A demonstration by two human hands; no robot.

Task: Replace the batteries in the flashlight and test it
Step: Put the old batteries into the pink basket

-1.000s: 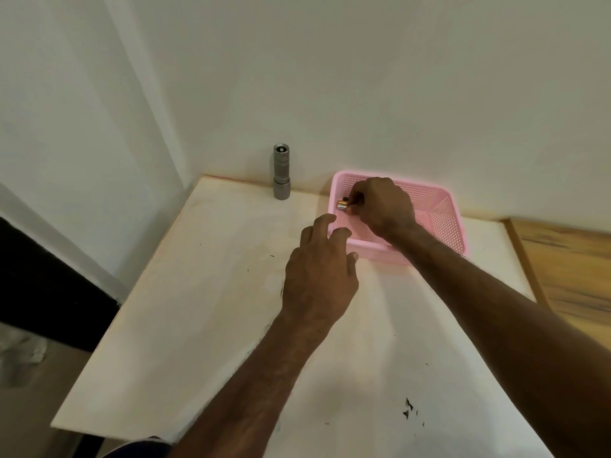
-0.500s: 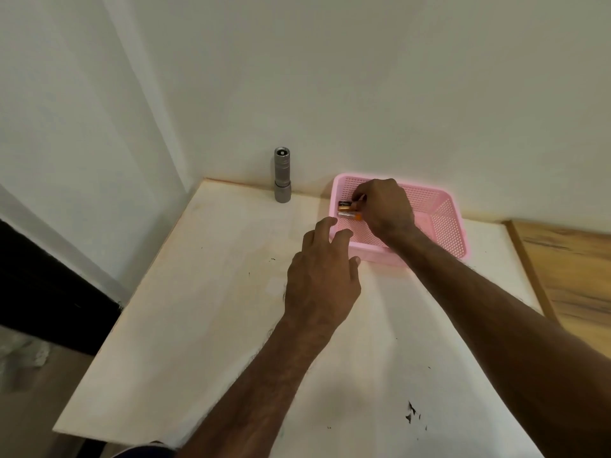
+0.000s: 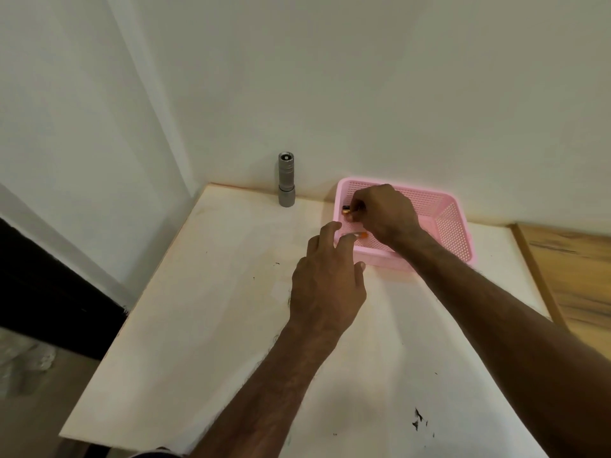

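Batteries (image 3: 346, 209) pinched by right hand (image 3: 388, 213) inside basket (image 3: 453, 226).

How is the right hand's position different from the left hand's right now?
The right hand reaches inside the pink mesh plastic basket, while the left hand hovers outside its near-left corner. The right hand pinches a small black and orange battery; the left hand holds nothing, fingers spread. Neither touches the upright grey metal flashlight.

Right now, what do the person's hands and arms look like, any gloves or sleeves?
Both are bare: no gloves, rings, watch or sleeves show on the left hand or the right hand. The forearms are uncovered to the frame edge.
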